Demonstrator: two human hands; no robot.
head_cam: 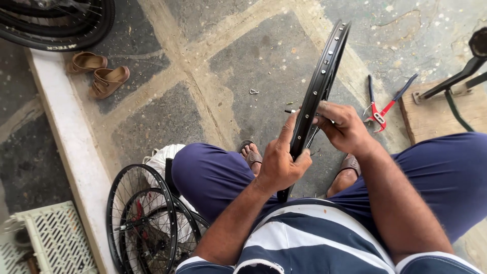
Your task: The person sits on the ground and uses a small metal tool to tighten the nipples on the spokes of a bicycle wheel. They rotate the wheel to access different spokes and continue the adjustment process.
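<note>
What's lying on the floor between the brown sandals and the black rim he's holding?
In the head view, only a small metal clip lies on bare stone floor between the sandals and the rim.

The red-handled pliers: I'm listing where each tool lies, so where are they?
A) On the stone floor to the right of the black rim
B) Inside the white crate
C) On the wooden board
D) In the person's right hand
A: the red-handled pliers lie on the stone floor, right of the black rim, clear of both hands.

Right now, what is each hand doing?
Left hand: closed on the black wheel rim.
Right hand: fingers pinched at the rim's other side; what they hold cannot be told.
</note>
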